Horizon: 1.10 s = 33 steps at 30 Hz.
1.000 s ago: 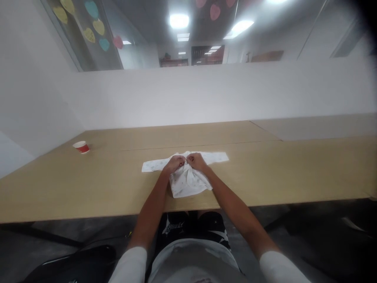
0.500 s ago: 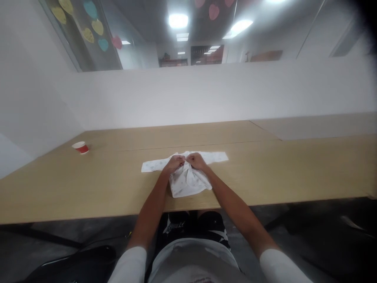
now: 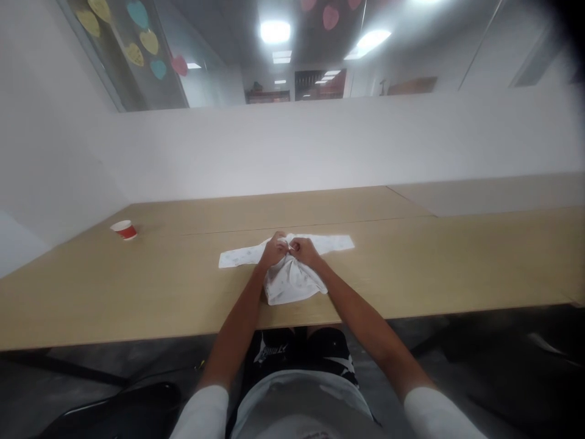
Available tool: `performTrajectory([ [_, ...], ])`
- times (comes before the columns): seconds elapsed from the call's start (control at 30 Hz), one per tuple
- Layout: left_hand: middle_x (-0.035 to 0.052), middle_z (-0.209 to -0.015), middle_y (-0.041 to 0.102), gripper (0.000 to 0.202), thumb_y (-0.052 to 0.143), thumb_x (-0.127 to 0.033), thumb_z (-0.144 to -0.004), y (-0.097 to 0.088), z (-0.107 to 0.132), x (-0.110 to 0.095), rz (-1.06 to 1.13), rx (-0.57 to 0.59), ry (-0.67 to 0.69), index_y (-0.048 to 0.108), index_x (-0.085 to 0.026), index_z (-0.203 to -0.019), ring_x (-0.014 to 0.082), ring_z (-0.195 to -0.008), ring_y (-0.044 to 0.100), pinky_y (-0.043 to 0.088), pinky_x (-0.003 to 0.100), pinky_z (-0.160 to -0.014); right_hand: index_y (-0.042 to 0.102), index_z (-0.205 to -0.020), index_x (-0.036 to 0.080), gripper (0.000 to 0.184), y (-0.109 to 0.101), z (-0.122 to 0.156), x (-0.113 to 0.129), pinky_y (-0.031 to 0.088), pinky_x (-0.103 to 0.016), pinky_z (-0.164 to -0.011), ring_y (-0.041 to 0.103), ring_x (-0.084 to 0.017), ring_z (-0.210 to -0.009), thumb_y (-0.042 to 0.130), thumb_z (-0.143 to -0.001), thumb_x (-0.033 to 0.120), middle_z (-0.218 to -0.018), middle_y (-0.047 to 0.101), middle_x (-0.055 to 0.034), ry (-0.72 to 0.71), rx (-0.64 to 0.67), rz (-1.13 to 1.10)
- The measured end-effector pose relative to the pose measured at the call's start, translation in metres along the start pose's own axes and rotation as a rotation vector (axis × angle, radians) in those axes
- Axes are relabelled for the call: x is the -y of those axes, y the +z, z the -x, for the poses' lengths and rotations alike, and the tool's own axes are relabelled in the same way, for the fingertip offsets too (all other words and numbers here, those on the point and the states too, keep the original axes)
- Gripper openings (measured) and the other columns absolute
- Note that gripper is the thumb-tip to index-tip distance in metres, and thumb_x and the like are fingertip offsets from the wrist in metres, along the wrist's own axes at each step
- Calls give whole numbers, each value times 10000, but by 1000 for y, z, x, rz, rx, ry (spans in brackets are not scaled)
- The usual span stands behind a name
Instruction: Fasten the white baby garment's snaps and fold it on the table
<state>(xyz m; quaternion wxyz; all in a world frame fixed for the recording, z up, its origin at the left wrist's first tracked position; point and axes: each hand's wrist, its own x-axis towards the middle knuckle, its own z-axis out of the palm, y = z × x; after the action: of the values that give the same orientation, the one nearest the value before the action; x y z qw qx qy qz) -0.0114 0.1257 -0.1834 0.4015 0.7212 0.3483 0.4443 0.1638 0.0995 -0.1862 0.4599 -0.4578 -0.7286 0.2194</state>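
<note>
A small white long-sleeved shirt (image 3: 292, 283) with a faint print lies on the table in front of me, its sleeves spread out to both sides. My left hand (image 3: 275, 249) pinches the cloth near the upper middle of the shirt. Close beside it, my right hand (image 3: 304, 250) is closed on the same gathered part, the fingertips of both hands nearly meeting. Folds run down from this pinch toward the hem. What exactly sits between the fingertips is too small to make out.
A red and white paper cup (image 3: 124, 230) stands at the left on the wooden table (image 3: 150, 286). Behind the table runs a white wall (image 3: 256, 152) with a window above it. A black chair (image 3: 119, 411) is at the lower left.
My left hand has turned a little, its fingers lifting slightly at the gathered cloth. The right hand stays almost in place, and the shirt's lower part has shifted slightly.
</note>
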Motion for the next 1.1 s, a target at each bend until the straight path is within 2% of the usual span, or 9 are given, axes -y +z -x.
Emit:
performTrajectory([
  [0.07, 60, -911, 677, 397, 602, -228, -759, -3, -1, 3, -68, 99, 110, 599, -153, -1148, 184, -814, 643, 492, 260, -753, 606, -697, 116, 42, -1, 0, 0, 334, -185, -613, 483, -92, -620, 640, -709, 94, -656, 559, 21, -2, -2, -5],
  [0.13, 80, -960, 686, 277, 576, -200, -782, -6, -2, 6, -131, 136, 123, 669, -141, -1036, 180, -834, 648, 489, 252, -770, 627, -720, 115, 30, -1, 0, 0, 344, -184, -615, 492, -94, -624, 642, -711, 92, -657, 564, 21, -1, -2, -11],
  [0.23, 74, -933, 695, 202, 563, -153, -786, -7, -4, 9, -221, 99, 121, 698, -138, -935, 169, -794, 646, 482, 239, -750, 663, -760, 117, 36, -1, 0, 2, 351, -187, -607, 493, -98, -615, 659, -725, 109, -644, 565, 21, 17, -5, -21],
  [0.33, 63, -848, 689, 129, 599, -200, -823, -6, -5, 12, -247, 62, 113, 697, -140, -884, 167, -734, 637, 471, 232, -697, 675, -766, 115, 25, -2, 0, 5, 370, -186, -616, 517, -104, -629, 669, -741, 113, -671, 593, 9, 49, -21, -36],
  [0.53, 34, -787, 670, 193, 603, -316, -886, -7, -3, 9, -331, 83, 198, 693, -151, -840, 160, -708, 608, 430, 234, -674, 710, -766, 106, 22, -4, 0, 12, 410, -195, -652, 582, -136, -684, 699, -755, 91, -727, 647, -21, 166, -82, -33],
  [0.67, 9, -736, 629, 157, 544, -217, -870, -7, -2, 4, -481, 133, 228, 671, -141, -817, 153, -674, 551, 380, 248, -659, 736, -779, 114, 125, -1, -2, 13, 436, -201, -705, 617, -151, -734, 683, -723, 16, -765, 671, -21, 248, -122, -20],
  [0.83, 23, -750, 622, 188, 480, -161, -865, -4, 0, 1, -539, 146, 231, 651, -141, -791, 173, -697, 531, 369, 271, -673, 721, -726, 121, 94, 1, -2, 10, 417, -200, -651, 607, -156, -706, 685, -726, 34, -715, 653, -20, 310, -160, -14],
  [0.97, 41, -872, 667, 239, 436, -173, -904, 1, 1, -1, -501, 112, 219, 671, -146, -867, 189, -786, 580, 412, 278, -736, 655, -689, 122, 73, 2, -1, 7, 371, -200, -626, 538, -134, -649, 661, -726, 59, -649, 589, 5, 270, -176, 8],
  [1.1, 30, -869, 671, 207, 471, -198, -893, 7, 1, -3, -362, 96, 233, 671, -147, -878, 173, -771, 594, 434, 260, -727, 533, -694, 131, 114, 4, 0, 3, 310, -208, -614, 449, -113, -623, 614, -756, 80, -627, 493, 34, 166, -202, 58],
])
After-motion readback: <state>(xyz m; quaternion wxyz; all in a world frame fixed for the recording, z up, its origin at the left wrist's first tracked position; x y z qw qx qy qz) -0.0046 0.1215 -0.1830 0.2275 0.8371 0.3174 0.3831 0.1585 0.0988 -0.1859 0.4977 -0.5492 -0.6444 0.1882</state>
